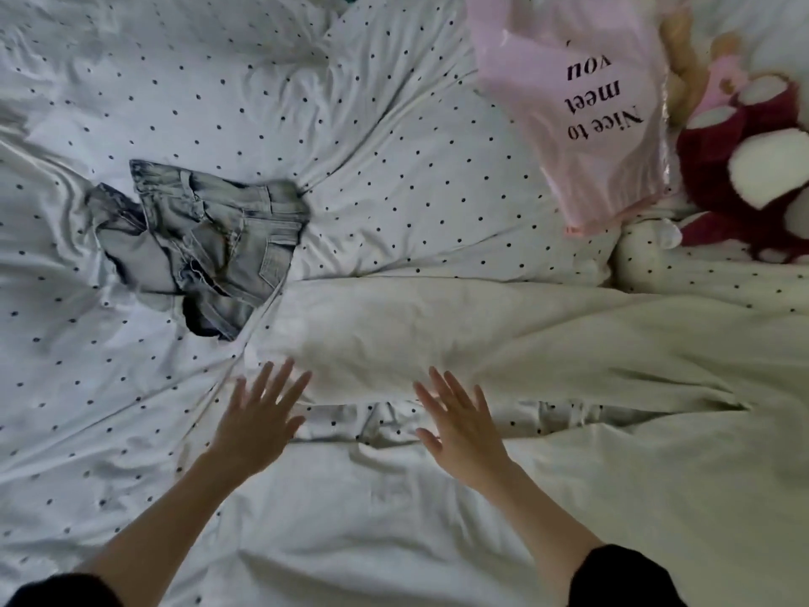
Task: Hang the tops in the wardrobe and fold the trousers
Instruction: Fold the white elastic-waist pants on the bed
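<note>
Only one readable text: "Nice to meet you", dark serif print on pink bag [582,111], top right on the bed. Seen from the head cam it's upside down & a bit tilted; stacked in 3 lines, "Nice to" nearest the viewer, then "meet", then "you" farthest. A small dark mark sits above "you", too cut off to read. No brand, no. or label legible elsewhere: jeans [205,247] show no readable tag, dotted sheet [394,168] has dots only, no text on plush toy [744,177].
</note>
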### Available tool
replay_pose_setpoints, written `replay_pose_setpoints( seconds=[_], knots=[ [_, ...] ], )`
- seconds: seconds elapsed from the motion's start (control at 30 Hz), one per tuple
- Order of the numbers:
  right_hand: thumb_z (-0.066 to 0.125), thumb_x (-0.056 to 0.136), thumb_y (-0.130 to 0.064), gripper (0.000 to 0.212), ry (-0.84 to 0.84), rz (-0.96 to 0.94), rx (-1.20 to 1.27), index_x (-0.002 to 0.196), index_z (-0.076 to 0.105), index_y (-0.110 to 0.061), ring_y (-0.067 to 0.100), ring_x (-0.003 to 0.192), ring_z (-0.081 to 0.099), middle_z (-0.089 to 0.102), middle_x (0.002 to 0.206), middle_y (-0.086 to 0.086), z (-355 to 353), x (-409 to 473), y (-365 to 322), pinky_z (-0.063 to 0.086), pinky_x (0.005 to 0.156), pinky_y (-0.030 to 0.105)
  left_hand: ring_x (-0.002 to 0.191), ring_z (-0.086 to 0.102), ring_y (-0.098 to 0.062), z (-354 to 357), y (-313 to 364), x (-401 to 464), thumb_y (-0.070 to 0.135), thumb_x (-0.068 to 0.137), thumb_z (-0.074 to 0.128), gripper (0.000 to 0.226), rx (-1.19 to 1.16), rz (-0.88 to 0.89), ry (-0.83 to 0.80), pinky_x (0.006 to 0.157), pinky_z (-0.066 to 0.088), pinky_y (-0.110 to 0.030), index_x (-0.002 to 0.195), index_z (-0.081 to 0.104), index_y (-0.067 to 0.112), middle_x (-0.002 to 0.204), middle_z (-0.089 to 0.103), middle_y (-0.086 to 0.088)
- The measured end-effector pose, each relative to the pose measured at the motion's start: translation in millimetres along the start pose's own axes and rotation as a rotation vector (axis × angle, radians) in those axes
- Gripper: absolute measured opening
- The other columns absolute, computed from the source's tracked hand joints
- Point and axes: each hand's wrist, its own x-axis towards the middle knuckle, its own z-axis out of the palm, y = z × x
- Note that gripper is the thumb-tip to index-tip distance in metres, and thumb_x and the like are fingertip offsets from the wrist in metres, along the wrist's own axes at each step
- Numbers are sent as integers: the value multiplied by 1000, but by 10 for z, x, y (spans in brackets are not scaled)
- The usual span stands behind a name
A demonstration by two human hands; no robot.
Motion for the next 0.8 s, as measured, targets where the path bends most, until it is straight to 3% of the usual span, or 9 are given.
replay_pose_setpoints(
  seconds=[0.1, 0.13, 0.2, 0.23, 0.27, 0.33, 0.5, 0.67, 0.8],
  knots=[
    [35, 98, -44, 60, -78, 18, -49, 150, 15, -24, 22, 146, -6, -8, 159, 4, 152, -19, 10, 8, 115, 45, 141, 22, -34, 127, 37, -52, 64, 65, -41, 110, 56, 115, -30, 110, 27, -53, 147, 11, 14, 153, 3, -10],
    [35, 98, -44, 61, -108, 12, -66, 151, 13, -25, 22, 146, -8, -10, 158, 4, 211, -62, -18, 8, 115, 43, 138, 27, -36, 168, 38, -95, 63, 70, -38, 109, 29, 114, -36, 107, 31, -54, 147, 18, 11, 153, 10, -13],
    [35, 98, -44, 63, -118, 14, -29, 151, 7, -27, 21, 146, -11, -14, 158, 1, 276, -173, -43, 4, 116, 44, 129, 42, -40, 195, 139, -174, 53, 93, -12, 82, -89, 81, 42, 99, 39, -59, 140, 40, 10, 147, 33, -19],
    [35, 98, -44, 63, -129, 12, -6, 151, 4, -28, 20, 145, -13, -15, 158, 0, 289, -260, -60, 1, 116, 46, 136, 32, -38, 199, 207, -218, 47, 98, 1, 64, -101, 56, 40, 105, 32, -58, 145, 29, 15, 152, 23, -17],
    [34, 98, -43, 63, -147, 10, 6, 151, 3, -28, 20, 145, -14, -17, 158, -1, 296, -376, -80, 0, 116, 48, 143, 13, -34, 290, 277, -271, 44, 100, 10, 54, -109, 68, 74, 113, 17, -54, 148, 6, 21, 155, 0, -13],
    [33, 99, -42, 62, -185, 22, 27, 151, 3, -29, 18, 145, -15, -17, 158, -2, 307, -597, -102, -2, 115, 51, 143, -16, -28, 428, 465, -395, 42, 101, 18, 59, -125, 63, 26, 115, -4, -47, 139, -24, 28, 146, -32, -7],
    [29, 101, -40, 60, -209, 164, 41, 151, 0, -26, 20, 146, -12, -13, 158, -1, 265, -1302, 50, -4, 115, 51, 133, -30, -27, 538, 1234, -881, 43, 100, 23, 64, -223, 196, -12, 115, -10, -43, 136, -28, 29, 143, -37, -5],
    [28, 101, -37, 60, -227, 293, -34, 150, -5, -28, 17, 145, -16, -16, 158, -2, 164, -2052, 677, -9, 115, 48, 139, -24, -25, 522, 2129, -1164, 41, 101, 26, 65, -205, 351, -90, 115, -8, -42, 137, -27, 30, 150, -30, -4],
    [26, 101, -34, 60, -232, 398, -108, 150, -7, -25, 20, 144, -17, -17, 158, 1, 149, -2584, 1268, -8, 115, 49, 144, -13, -24, 427, 2686, -1166, 35, 101, 31, 65, -181, 430, -88, 117, -1, -42, 148, -12, 27, 156, -19, -4]
  ],
)
